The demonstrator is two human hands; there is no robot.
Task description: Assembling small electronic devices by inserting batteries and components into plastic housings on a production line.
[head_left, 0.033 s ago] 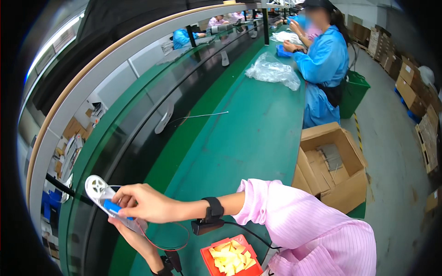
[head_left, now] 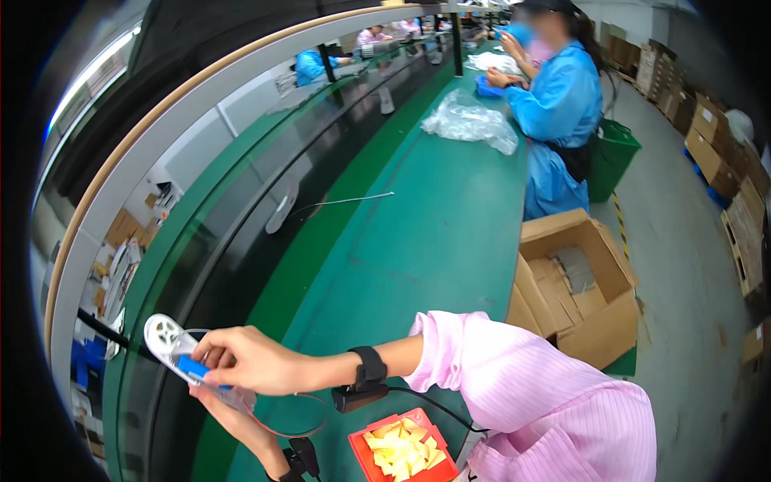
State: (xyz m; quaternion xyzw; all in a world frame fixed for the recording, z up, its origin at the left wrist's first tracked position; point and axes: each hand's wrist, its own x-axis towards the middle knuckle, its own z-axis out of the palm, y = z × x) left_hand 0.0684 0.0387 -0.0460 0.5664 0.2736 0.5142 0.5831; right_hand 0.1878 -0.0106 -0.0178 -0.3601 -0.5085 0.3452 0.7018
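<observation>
A long white plastic housing [head_left: 163,337] with a round spoked end is held over the left side of the bench. My left hand [head_left: 233,418] is closed on it from below, most of its fingers hidden. In the housing sits a blue rectangular block [head_left: 191,367]. My right hand [head_left: 255,361] reaches across from the right, thumb and curled fingers closed on the block. A thin red wire [head_left: 309,430] loops out beneath my right wrist. Below my right forearm stands a red tray [head_left: 360,451] holding yellow paper-like pieces [head_left: 401,450].
A dark conveyor [head_left: 241,249] runs along the left, with another white housing [head_left: 283,210] and its cable on it. Clear plastic bags [head_left: 470,120] lie farther up the green bench [head_left: 418,233]. An open cardboard box [head_left: 594,317] stands right, near a blue-gowned co-worker [head_left: 554,96].
The whole view has shifted slightly. Both hands keep their hold on the housing and the blue block, with hardly any movement between them.
</observation>
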